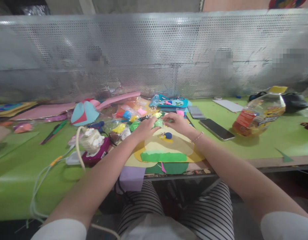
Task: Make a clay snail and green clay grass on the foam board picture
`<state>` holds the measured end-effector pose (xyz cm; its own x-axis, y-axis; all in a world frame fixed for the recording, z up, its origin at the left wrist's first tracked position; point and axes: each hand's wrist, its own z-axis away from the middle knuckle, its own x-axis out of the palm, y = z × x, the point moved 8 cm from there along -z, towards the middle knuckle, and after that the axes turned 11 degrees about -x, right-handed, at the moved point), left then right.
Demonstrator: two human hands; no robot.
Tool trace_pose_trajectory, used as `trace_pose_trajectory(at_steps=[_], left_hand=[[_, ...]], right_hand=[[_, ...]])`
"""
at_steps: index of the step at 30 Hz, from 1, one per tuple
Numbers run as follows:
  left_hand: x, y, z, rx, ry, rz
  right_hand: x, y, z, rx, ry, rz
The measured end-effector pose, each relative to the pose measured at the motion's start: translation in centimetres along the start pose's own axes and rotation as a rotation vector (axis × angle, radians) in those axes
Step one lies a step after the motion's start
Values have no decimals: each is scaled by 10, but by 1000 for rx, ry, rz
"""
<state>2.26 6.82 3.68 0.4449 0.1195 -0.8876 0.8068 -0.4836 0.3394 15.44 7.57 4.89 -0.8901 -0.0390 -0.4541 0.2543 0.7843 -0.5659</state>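
My left hand [146,128] reaches to the pile of small clay packets, its fingers around a pale green packet [158,123]. My right hand [176,122] is at the other side of that packet, fingers bent, thumb and fingertips close together; whether they pinch anything is too small to tell. Below the hands lies a yellow paper piece [154,144] with a green strip [164,157] along its lower edge and a small dark blue and yellow clay figure [166,135] on it. A bright green packet [134,125] lies left of my left hand.
A phone [217,129] and a tilted bottle [259,115] are on the right. At the left are a plug with cables [92,140], scissors [54,131] and coloured papers [44,112]. A perforated metal panel [154,53] stands behind. Purple paper [132,178] hangs over the front edge.
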Motion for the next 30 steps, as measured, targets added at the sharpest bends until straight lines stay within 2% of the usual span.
trace_pose_trajectory(at_steps=[4,8,14,20,25,30], left_hand=[[-2,-2,0,-12,12,64],[-1,-1,1,-10,-2,13],[1,4,4,20,-27,-96],[5,1,3,27,-45,-84],[0,1,-2,8,-6,19],[1,-4,-2,-6,-2,13]], right_hand=[[-1,-4,1,28,65,-44],[5,-8,1,16,7,-60],[13,-12,3,-23,-54,33],[21,-16,2,-16,-83,108],[5,-10,-4,13,20,183],[-17,3,-4,22,93,232]])
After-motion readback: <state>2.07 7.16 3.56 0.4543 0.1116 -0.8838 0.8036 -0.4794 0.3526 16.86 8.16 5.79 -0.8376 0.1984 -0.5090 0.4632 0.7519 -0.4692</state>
